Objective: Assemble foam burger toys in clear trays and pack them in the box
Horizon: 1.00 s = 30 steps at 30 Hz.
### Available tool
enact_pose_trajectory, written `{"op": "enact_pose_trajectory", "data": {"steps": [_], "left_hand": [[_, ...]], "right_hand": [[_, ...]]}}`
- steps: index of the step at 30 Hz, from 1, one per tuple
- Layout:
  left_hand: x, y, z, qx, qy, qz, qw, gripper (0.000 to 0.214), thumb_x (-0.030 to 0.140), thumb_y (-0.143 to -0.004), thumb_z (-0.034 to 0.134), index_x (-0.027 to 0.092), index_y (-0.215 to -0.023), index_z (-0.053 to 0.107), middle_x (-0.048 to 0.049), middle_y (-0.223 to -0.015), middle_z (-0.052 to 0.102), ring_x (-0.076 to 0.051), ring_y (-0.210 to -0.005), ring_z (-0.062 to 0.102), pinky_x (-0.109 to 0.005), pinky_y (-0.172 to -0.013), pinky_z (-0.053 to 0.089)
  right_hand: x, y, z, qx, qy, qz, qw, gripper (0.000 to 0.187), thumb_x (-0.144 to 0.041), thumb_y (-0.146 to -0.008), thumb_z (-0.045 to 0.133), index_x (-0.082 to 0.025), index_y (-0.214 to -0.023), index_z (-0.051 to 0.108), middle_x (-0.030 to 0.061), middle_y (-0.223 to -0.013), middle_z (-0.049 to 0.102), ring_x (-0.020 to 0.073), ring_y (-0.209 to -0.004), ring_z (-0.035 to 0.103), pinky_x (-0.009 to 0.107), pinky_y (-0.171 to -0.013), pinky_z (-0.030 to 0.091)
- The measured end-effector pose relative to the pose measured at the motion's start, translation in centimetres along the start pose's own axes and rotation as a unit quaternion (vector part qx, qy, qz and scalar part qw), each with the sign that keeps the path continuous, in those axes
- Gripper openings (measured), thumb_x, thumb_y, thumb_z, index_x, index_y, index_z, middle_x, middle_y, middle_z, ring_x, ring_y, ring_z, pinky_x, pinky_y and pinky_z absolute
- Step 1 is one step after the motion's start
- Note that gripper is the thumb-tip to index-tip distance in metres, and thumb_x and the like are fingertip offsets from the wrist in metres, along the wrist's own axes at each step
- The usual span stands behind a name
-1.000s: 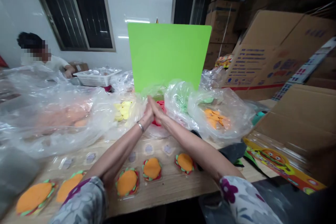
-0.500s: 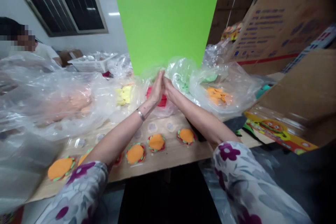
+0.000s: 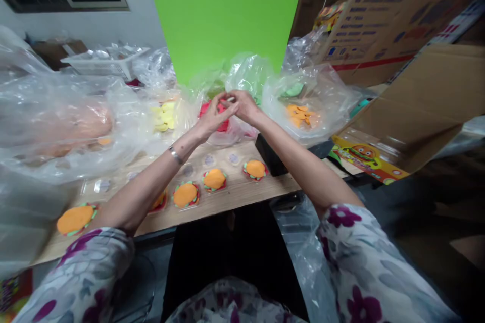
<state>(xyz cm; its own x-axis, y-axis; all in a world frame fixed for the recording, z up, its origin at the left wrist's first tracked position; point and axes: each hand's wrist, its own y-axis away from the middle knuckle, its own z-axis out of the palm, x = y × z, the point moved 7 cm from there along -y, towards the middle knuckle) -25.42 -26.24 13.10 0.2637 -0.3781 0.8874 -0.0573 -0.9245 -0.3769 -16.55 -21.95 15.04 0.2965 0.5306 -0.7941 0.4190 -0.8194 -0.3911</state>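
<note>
My left hand [image 3: 215, 117] and my right hand [image 3: 245, 106] meet above the middle of the table, fingertips touching. The left fingers are curved and apart; the right fingers bend over toward them. A small pale spot shows where they meet, too small to name. Just behind them sit red pieces [image 3: 223, 125] in a clear plastic bag. On the table's near side lie several toy burgers with orange tops, among them one burger [image 3: 214, 179] left of centre, another burger [image 3: 255, 169] to its right and a burger [image 3: 76, 219] at far left.
Bags of yellow pieces [image 3: 163, 117], orange pieces [image 3: 300, 115] and peach-coloured pieces [image 3: 83, 123] flank the hands. A green board [image 3: 227, 15] stands behind. At right are an open carton [image 3: 417, 96] and a printed burger box [image 3: 369, 159]; a black block [image 3: 271, 154] lies beside my right forearm.
My hands were pressed palm to palm; now they have parted, with only bent fingers meeting. The view has tilted down, and the person at left is out of view.
</note>
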Motion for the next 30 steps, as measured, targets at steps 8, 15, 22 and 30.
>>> {"op": "enact_pose_trajectory", "data": {"steps": [8,15,22,30], "left_hand": [[-2.9,17.6,5.8,-0.151,0.25,-0.267,0.918,0.031,0.032,-0.08,0.063,0.016,-0.106,0.059,-0.0096,-0.099,0.063,-0.019,-0.08,0.064,-0.036,-0.077,0.053],[-7.9,20.0,10.0,0.042,0.451,-0.374,0.809,0.048,0.01,-0.072,0.069,0.016,-0.116,0.052,-0.014,-0.14,0.04,-0.02,-0.099,0.063,-0.037,-0.094,0.051],[-8.3,18.0,11.4,0.046,0.44,-0.337,0.831,0.074,0.026,-0.075,0.069,0.027,-0.137,0.029,-0.013,-0.142,0.037,-0.02,-0.096,0.063,-0.039,-0.08,0.055],[-7.6,17.7,12.2,-0.034,0.385,-0.306,0.87,0.048,0.057,-0.083,0.05,0.013,-0.1,0.057,-0.0083,-0.078,0.064,-0.017,-0.067,0.064,-0.035,-0.072,0.053]], "right_hand": [[6.8,18.1,-3.5,-0.073,0.296,0.027,0.952,0.024,-0.017,-0.082,0.045,-0.017,-0.095,0.065,0.0082,-0.092,0.067,0.0195,-0.082,0.063,0.03,-0.074,0.048],[10.2,21.1,-0.9,-0.016,0.285,-0.037,0.958,0.076,0.003,-0.065,0.035,-0.015,-0.139,0.033,0.0143,-0.134,0.049,0.0241,-0.123,0.047,0.046,-0.102,0.041],[10.3,20.9,-0.5,0.011,0.269,-0.02,0.963,0.075,0.001,-0.066,0.036,-0.012,-0.14,0.031,0.0167,-0.124,0.056,0.0266,-0.112,0.054,0.049,-0.097,0.044],[10.6,22.8,0.7,0.009,0.221,0.023,0.975,0.073,-0.002,-0.066,0.037,-0.012,-0.138,0.034,0.0124,-0.102,0.066,0.0252,-0.093,0.059,0.046,-0.087,0.049]]}}
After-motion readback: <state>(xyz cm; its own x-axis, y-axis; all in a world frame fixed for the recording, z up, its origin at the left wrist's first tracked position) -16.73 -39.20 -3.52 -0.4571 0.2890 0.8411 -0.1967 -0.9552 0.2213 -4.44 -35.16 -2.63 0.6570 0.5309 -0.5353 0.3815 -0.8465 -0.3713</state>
